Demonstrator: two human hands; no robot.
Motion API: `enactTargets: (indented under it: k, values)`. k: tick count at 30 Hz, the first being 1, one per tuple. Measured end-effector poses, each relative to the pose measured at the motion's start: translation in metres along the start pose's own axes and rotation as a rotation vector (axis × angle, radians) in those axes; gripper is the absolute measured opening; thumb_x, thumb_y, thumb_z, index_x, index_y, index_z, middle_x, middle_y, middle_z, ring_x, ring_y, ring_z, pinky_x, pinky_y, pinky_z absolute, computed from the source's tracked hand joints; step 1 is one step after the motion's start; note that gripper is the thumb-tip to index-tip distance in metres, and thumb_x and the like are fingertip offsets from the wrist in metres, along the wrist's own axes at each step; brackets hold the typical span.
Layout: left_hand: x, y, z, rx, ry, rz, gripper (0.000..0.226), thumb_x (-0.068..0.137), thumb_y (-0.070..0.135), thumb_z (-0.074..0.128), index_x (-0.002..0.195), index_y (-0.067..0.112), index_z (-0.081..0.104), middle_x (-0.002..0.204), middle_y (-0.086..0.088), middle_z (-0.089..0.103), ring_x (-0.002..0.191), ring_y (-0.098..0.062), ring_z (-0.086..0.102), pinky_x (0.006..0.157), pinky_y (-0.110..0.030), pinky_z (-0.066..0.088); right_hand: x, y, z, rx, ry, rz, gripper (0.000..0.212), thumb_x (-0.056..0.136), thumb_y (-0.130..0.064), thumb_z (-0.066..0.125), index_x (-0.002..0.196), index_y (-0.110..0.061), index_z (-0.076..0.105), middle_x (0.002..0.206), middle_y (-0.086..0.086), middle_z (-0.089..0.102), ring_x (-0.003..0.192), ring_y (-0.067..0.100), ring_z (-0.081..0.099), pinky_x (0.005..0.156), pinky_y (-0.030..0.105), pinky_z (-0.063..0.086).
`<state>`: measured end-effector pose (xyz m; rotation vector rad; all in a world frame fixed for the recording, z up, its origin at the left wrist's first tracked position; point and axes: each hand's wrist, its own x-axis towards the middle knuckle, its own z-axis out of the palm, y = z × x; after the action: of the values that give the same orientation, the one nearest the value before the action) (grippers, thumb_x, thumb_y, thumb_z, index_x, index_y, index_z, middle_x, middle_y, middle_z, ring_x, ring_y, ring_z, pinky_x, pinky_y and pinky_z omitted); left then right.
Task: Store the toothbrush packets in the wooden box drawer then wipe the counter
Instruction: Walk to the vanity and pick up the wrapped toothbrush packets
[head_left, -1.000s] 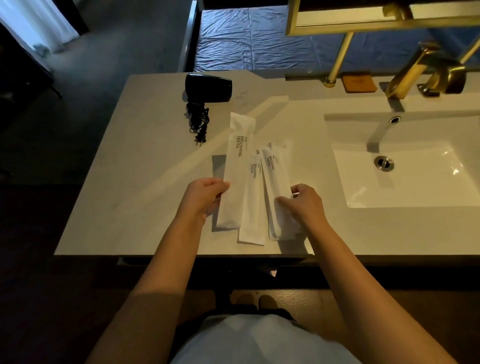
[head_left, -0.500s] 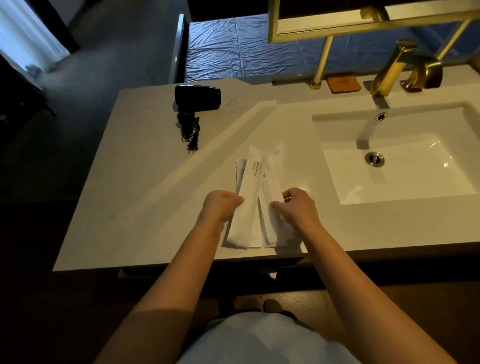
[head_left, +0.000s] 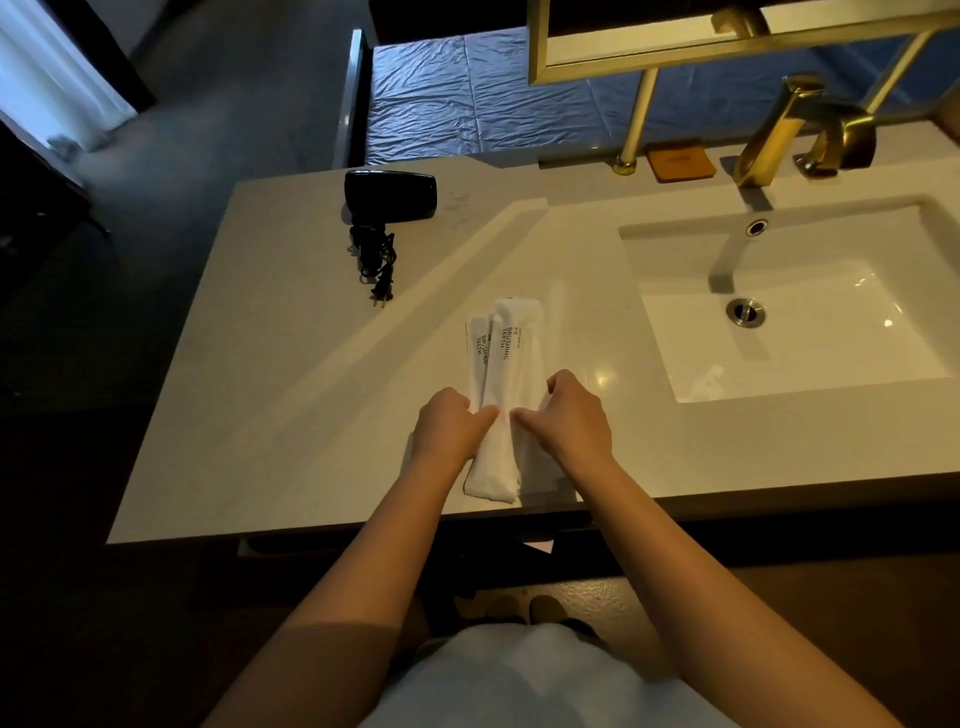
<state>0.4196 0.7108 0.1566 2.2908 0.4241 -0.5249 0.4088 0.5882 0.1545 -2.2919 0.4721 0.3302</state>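
Long white toothbrush packets (head_left: 501, 364) printed "BRUSHING TEETH" lie in an overlapping stack on the pale stone counter (head_left: 270, 374), near its front edge. My left hand (head_left: 451, 427) grips the stack's left side at mid-length. My right hand (head_left: 569, 421) presses and pinches its right side. The two thumbs nearly meet over the top packet. The packets' near ends stick out below my hands. No wooden box or drawer shows in this view.
A black hair dryer (head_left: 390, 195) with its coiled cord (head_left: 375, 260) lies at the counter's back left. A white sink basin (head_left: 800, 332) with a gold faucet (head_left: 774, 135) fills the right. A small brown pad (head_left: 679, 162) sits beside a gold mirror post.
The packets lay spread side by side a second ago. Both hands have pushed them together into one stack, and my view has shifted slightly.
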Motion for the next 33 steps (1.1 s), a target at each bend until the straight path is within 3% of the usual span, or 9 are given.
enactTargets:
  k: [2,5,8,11,15,21,26,29,33]
  values:
    - [0.0,-0.001,-0.003,-0.183,-0.023,-0.064,0.025,0.081,0.025,0.063,0.065,0.007,0.058,0.069,-0.017,0.062,0.064,-0.028,0.064,0.075,-0.047,0.059,0.001,-0.002,0.003,0.018,-0.003,-0.015,0.044,0.079,-0.032,0.067,0.109,-0.008,0.047,0.09,0.004,0.05,0.079,0.022,0.049,0.067,0.032,0.042]
    - [-0.004,-0.003,-0.002,-0.39,-0.113,-0.188,0.013,0.083,0.017,0.065,0.08,0.004,0.068,0.083,-0.018,0.067,0.076,-0.027,0.068,0.081,-0.042,0.059,0.004,-0.001,0.004,0.057,-0.039,-0.017,0.041,0.079,-0.027,0.067,0.109,-0.008,0.048,0.093,0.005,0.052,0.082,0.021,0.048,0.07,0.032,0.041]
    - [0.001,-0.009,0.009,-0.162,0.047,-0.067,0.018,0.07,0.027,0.066,0.054,0.022,0.059,0.093,-0.019,0.066,0.083,-0.032,0.066,0.079,-0.045,0.058,0.007,0.002,0.006,0.093,-0.074,0.026,0.031,0.077,-0.024,0.066,0.097,-0.011,0.046,0.086,0.003,0.051,0.082,0.021,0.05,0.074,0.035,0.045]
    - [-0.002,-0.008,0.013,0.026,0.147,0.046,0.008,0.073,0.03,0.066,0.07,0.024,0.063,0.107,-0.006,0.058,0.094,-0.025,0.059,0.085,-0.039,0.054,0.007,0.007,0.01,0.141,-0.043,0.05,0.027,0.076,-0.022,0.065,0.09,-0.014,0.043,0.073,-0.004,0.046,0.079,0.021,0.05,0.069,0.032,0.044]
    - [-0.003,-0.003,0.014,-0.022,0.101,0.097,0.021,0.081,0.018,0.062,0.101,0.012,0.068,0.116,-0.01,0.061,0.101,-0.026,0.061,0.089,-0.038,0.052,0.005,0.009,0.013,0.122,0.002,0.051,0.029,0.079,-0.023,0.064,0.092,-0.016,0.04,0.087,0.0,0.049,0.081,0.019,0.049,0.07,0.03,0.04]
    - [-0.003,0.002,0.007,-0.206,0.06,-0.003,0.022,0.079,0.006,0.058,0.1,0.009,0.067,0.106,-0.01,0.067,0.099,-0.028,0.062,0.084,-0.034,0.051,0.005,0.007,0.016,0.115,0.005,0.057,0.037,0.081,-0.026,0.064,0.109,-0.009,0.047,0.091,0.0,0.048,0.082,0.018,0.048,0.072,0.03,0.043]
    - [-0.001,0.01,0.004,-0.278,-0.03,-0.036,0.016,0.075,0.001,0.057,0.088,0.01,0.06,0.1,-0.011,0.066,0.097,-0.029,0.062,0.086,-0.04,0.053,0.001,0.005,0.016,0.117,0.022,0.059,0.034,0.081,-0.024,0.063,0.106,-0.008,0.047,0.09,0.003,0.048,0.081,0.02,0.047,0.069,0.032,0.04]
    - [0.001,0.013,-0.001,-0.351,-0.136,-0.097,0.024,0.079,0.0,0.061,0.096,0.014,0.052,0.103,-0.008,0.057,0.1,-0.028,0.057,0.087,-0.039,0.051,0.002,0.008,0.014,0.167,-0.001,0.071,0.031,0.081,-0.026,0.065,0.101,-0.012,0.045,0.096,0.006,0.053,0.083,0.02,0.048,0.071,0.031,0.04]
    - [0.002,0.009,-0.012,-0.427,-0.24,-0.167,0.021,0.082,0.001,0.063,0.102,0.0,0.061,0.103,-0.015,0.061,0.094,-0.027,0.06,0.089,-0.04,0.052,0.0,0.011,0.012,0.261,-0.032,0.052,0.036,0.079,-0.027,0.067,0.106,-0.011,0.049,0.106,0.006,0.057,0.095,0.025,0.055,0.079,0.031,0.045]
